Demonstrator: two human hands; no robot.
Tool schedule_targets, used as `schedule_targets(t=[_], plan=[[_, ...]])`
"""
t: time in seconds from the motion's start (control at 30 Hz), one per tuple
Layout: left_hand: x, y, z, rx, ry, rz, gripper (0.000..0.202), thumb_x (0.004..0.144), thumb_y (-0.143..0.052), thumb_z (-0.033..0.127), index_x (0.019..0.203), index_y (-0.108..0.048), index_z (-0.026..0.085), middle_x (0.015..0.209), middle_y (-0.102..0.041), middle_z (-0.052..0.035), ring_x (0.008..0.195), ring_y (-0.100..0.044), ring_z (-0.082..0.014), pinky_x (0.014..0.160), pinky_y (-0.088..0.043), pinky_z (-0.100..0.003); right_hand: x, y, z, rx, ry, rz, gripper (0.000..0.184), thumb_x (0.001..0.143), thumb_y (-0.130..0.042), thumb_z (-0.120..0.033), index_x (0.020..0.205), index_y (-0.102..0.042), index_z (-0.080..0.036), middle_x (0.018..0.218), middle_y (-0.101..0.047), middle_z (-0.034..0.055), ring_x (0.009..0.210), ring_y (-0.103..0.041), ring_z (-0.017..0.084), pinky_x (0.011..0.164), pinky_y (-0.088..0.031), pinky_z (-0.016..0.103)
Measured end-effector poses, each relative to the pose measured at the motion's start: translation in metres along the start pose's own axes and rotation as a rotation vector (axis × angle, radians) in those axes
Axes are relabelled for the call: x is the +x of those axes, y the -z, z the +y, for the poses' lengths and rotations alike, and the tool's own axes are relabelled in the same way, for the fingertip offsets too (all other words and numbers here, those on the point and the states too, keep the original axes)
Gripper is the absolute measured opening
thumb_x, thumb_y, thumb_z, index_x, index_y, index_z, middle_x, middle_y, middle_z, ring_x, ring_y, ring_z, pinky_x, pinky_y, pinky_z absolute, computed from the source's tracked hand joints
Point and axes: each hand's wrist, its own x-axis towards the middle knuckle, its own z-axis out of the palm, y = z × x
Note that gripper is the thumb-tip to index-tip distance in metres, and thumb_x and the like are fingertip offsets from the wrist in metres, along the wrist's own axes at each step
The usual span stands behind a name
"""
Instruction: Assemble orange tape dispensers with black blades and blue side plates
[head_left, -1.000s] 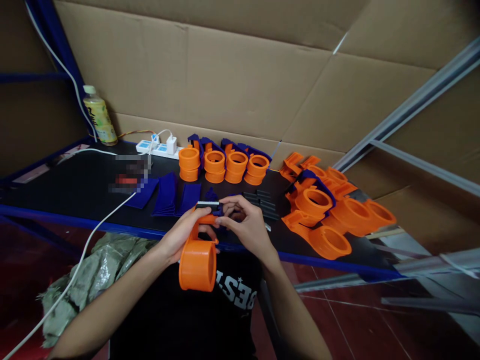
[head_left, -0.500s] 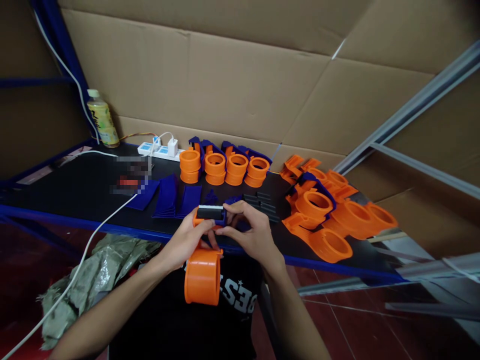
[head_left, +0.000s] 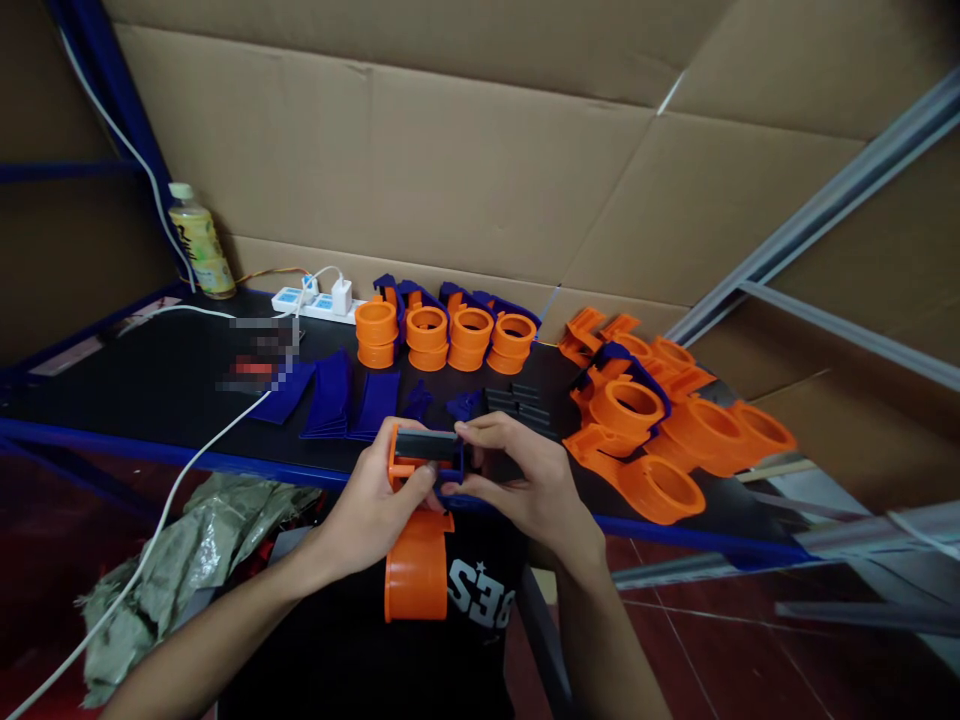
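My left hand (head_left: pixel 371 505) grips an orange plastic tape-dispenser body (head_left: pixel 416 565) by its upper part, the round drum hanging down over my lap. My right hand (head_left: pixel 517 480) pinches a small black toothed blade piece in a dark blue holder (head_left: pixel 426 443) at the top of that orange body. Both hands meet just in front of the black table's blue front edge (head_left: pixel 187 452). Fingers of both hands are closed on the parts.
On the table lie a row of orange rings with blue parts (head_left: pixel 446 333), a heap of orange dispenser bodies (head_left: pixel 660 425), blue flat pieces (head_left: pixel 330 390), black small pieces (head_left: pixel 525 400), a power strip (head_left: pixel 315 298), a bottle (head_left: pixel 193 240) and a white cable (head_left: pixel 187 470). Cardboard lines the back.
The orange body has turned so its drum points more downward, and both hands have dropped slightly and shifted right. The black toothed piece now sits lower on the body's top.
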Motion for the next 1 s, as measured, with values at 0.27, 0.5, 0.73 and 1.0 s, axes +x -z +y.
schedule_targets(t=[0.27,0.5,0.73,1.0], plan=[[0.002,0.000,-0.001,-0.045,-0.012,-0.012,0.027,0.096,-0.061,0.036,0.114,-0.047,0.021,0.074,-0.064,0.0027,0.064,-0.069,-0.0150,0.066,-0.058,-0.027,0.001,0.001,-0.003,-0.030,-0.004,0.002,0.043,0.083,-0.080,-0.027,0.123,-0.064,-0.021,0.104,-0.067,0.0047,0.072,-0.061,0.012,0.066,-0.054,0.025],[-0.001,0.001,-0.003,-0.073,-0.084,-0.064,0.020,0.096,-0.058,0.024,0.113,-0.048,0.022,0.084,-0.060,0.0036,0.067,-0.068,-0.0117,0.069,-0.058,-0.025,-0.001,0.006,-0.019,-0.125,0.026,-0.001,0.040,0.087,-0.076,-0.024,0.125,-0.062,-0.021,0.110,-0.068,0.0070,0.084,-0.067,0.015,0.073,-0.057,0.026],[-0.005,0.001,-0.001,-0.043,-0.172,-0.095,0.021,0.096,-0.059,0.023,0.114,-0.048,0.024,0.085,-0.060,0.0037,0.070,-0.067,-0.0113,0.069,-0.056,-0.024,-0.003,0.012,-0.034,-0.201,0.070,0.015,0.035,0.090,-0.072,-0.025,0.123,-0.061,-0.019,0.111,-0.069,0.0080,0.097,-0.070,0.018,0.080,-0.056,0.028],[-0.003,0.009,-0.004,-0.084,-0.144,-0.098,0.031,0.093,-0.064,0.023,0.121,-0.053,0.026,0.103,-0.062,-0.0011,0.087,-0.064,-0.0137,0.081,-0.058,-0.027,-0.001,0.005,-0.026,-0.166,0.066,0.044,0.038,0.090,-0.074,-0.025,0.125,-0.063,-0.019,0.112,-0.072,0.0082,0.094,-0.071,0.017,0.079,-0.058,0.027]])
